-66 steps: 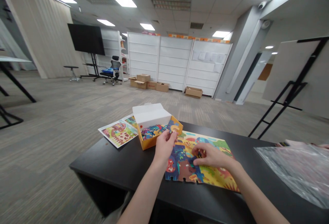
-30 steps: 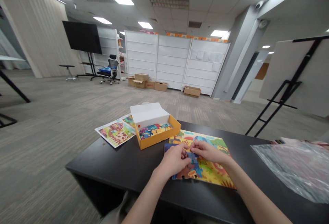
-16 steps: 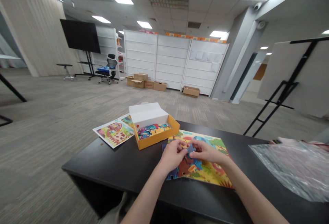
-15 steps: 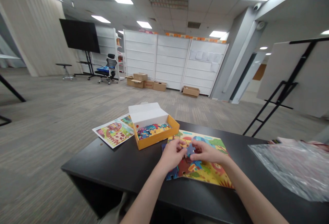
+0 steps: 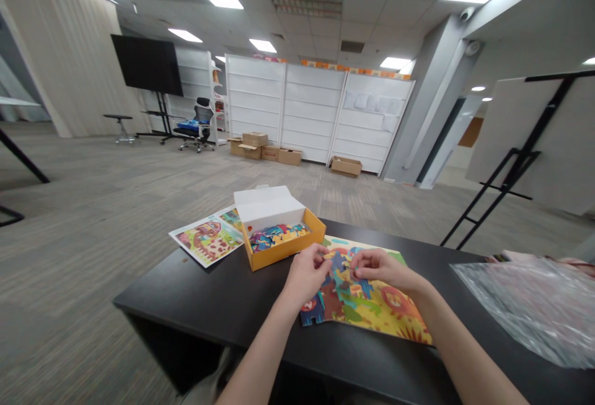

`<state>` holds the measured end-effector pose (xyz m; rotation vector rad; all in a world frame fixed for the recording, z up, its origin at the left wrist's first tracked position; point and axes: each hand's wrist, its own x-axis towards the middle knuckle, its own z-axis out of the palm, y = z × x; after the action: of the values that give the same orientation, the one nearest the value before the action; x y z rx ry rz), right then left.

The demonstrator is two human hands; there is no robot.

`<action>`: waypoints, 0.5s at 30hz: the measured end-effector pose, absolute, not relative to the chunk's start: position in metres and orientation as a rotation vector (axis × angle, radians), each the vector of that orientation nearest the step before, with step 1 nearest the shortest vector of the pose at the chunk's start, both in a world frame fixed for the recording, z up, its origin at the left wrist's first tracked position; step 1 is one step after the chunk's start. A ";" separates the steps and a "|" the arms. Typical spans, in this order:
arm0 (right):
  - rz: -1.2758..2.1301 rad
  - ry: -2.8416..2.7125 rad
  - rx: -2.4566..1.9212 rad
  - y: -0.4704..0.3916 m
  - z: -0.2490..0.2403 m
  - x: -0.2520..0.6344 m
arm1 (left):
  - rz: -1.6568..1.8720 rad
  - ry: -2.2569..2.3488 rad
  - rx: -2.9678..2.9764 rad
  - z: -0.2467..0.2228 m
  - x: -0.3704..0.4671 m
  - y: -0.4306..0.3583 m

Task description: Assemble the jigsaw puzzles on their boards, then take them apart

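A colourful jigsaw puzzle [image 5: 395, 302] with yellow, green and orange parts lies on the black table, its left edge knobbly with dark blue pieces. Over its upper left part, my left hand [image 5: 309, 273] has thumb and fingers closed at the edge of a blue puzzle piece [image 5: 339, 261]. Whether that piece lies flat on the picture or is slightly raised is hard to tell. My right hand [image 5: 382, 268] hovers just right of the piece, fingers curled and a little apart from the thumb, with nothing visible in them.
Behind my left hand stands an open yellow box [image 5: 279, 255] holding several loose pieces. A printed picture sheet [image 5: 207, 239] lies left of it. Clear plastic wrapping [image 5: 534, 306] covers the right of the table [image 5: 223, 296]. A board on a black stand [image 5: 506, 175] is beyond.
My right hand has come off the blue piece and shifted slightly right, its thumb and fingers drawing closer together. My left hand has stayed nearly in place. The view has shifted slightly.
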<state>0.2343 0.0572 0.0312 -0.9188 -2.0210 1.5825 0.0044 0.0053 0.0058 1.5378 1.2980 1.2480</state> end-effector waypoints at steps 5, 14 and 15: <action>1.442 -1.909 -0.941 0.059 0.026 0.230 | 1.141 1.152 1.504 0.005 0.006 -0.001; 1.504 -1.961 -0.880 0.052 0.013 0.206 | 1.066 1.051 1.463 -0.002 0.012 -0.002; 1.507 -1.967 -0.888 0.052 0.011 0.205 | 1.058 1.062 1.488 -0.004 0.012 -0.002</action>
<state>0.2052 0.0523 0.0109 -0.8879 -1.9674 1.5072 0.0121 -0.0015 -0.0042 1.4880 1.0619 1.0578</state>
